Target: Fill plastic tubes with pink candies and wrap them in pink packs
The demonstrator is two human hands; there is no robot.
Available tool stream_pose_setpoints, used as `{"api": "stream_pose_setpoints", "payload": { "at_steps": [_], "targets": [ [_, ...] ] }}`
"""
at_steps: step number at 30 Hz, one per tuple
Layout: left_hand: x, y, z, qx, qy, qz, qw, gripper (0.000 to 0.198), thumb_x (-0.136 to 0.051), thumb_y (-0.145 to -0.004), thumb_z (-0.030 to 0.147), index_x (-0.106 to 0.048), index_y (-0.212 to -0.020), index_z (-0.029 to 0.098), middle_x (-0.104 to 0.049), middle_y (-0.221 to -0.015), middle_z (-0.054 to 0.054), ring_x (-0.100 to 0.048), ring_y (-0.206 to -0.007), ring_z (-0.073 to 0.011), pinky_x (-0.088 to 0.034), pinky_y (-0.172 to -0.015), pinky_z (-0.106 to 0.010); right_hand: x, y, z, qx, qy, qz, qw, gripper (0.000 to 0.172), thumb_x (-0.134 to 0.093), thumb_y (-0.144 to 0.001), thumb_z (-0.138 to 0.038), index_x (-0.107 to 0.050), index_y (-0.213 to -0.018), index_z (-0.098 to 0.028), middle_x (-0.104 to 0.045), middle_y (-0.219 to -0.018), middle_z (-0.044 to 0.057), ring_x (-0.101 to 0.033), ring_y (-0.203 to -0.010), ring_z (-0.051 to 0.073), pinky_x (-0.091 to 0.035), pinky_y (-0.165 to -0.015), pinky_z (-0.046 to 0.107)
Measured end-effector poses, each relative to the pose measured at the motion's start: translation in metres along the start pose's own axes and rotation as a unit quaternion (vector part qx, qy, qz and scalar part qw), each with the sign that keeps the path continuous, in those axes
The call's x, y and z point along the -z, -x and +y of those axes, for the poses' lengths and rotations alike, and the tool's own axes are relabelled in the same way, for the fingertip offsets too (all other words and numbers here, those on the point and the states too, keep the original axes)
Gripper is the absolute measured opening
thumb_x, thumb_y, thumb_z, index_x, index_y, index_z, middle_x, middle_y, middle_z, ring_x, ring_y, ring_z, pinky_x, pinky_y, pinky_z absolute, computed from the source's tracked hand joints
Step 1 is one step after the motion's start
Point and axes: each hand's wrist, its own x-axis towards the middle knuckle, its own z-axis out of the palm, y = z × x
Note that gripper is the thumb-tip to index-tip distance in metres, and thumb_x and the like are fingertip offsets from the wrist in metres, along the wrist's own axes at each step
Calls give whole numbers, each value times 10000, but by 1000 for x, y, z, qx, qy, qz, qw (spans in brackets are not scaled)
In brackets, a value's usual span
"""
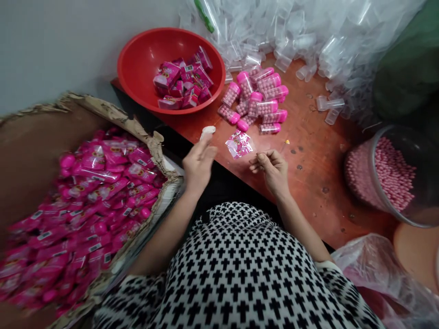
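My left hand [199,167] hovers by the table's near edge, slightly smeared by motion. Its fingers are stretched out and hold nothing that I can see; a white wrap-like piece [207,131] shows at a fingertip. My right hand [272,170] is closed over the table, thumb against the curled fingers; whether something small is between them I cannot make out. Between the hands a flat, shiny pink printed wrapper [239,144] lies on the table. Just beyond it is a pile of clear tubes with pink caps [267,107], filled with pink beads.
A red bowl [137,59] with pink packets stands back left. The torn cardboard box [30,132] at left holds many wrapped packets. Clear empty tubes [295,41] heap along the back of the orange-brown table [315,155]. At right sits a tub of pink beads [394,173].
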Motion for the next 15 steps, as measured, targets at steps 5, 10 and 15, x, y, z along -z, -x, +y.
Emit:
{"api": "stream_pose_setpoints", "payload": {
  "at_steps": [5, 10, 15],
  "targets": [
    [-45, -20, -27, -117, -272, -134, 946, 284, -690, -847, 318, -733, -1102, 202, -634, -1362, -109, -427, -1416, -316, -212, -1231, -508, -1, 5, -1, -3, 20, -7, 1000, 303, -741, -796, -479, -613, -811, -205, -690, -674, -33, -629, -513, 94, -549, -513, 221],
    [-53, -22, -36, -71, -172, -100, 977, 152, -729, -782, 192, -766, -917, 251, -702, -1243, -76, -436, -1408, -301, -149, -1240, -511, 3, 4, 0, -25, 50, -4, 998, 334, -738, -783, -516, -609, -793, -208, -676, -668, -31, -625, -533, 101, -541, -523, 231],
    [-52, -13, -35, -74, -133, -73, 986, 153, -706, -810, 209, -765, -935, 272, -703, -1252, -48, -459, -1391, -267, -130, -1236, -523, -3, -15, 8, -12, 43, 18, 999, 380, -771, -744, -517, -602, -928, -231, -707, -856, -7, -671, -747, 125, -564, -640, 243]
  ]
}}
